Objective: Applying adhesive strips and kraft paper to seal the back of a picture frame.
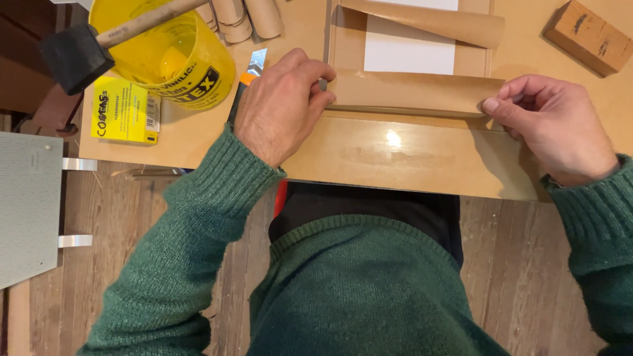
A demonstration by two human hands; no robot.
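Left hand [280, 105] and right hand [554, 125] each pinch an end of the brown paper flap [409, 92] between them, folded partway over the white sheet [409, 49]; it looks not yet pressed flat.

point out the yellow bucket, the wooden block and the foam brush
yellow bucket [191, 62], head view, on its outer side wall
wooden block [588, 36], head view, on its top face
foam brush [74, 56], head view, on the black foam head
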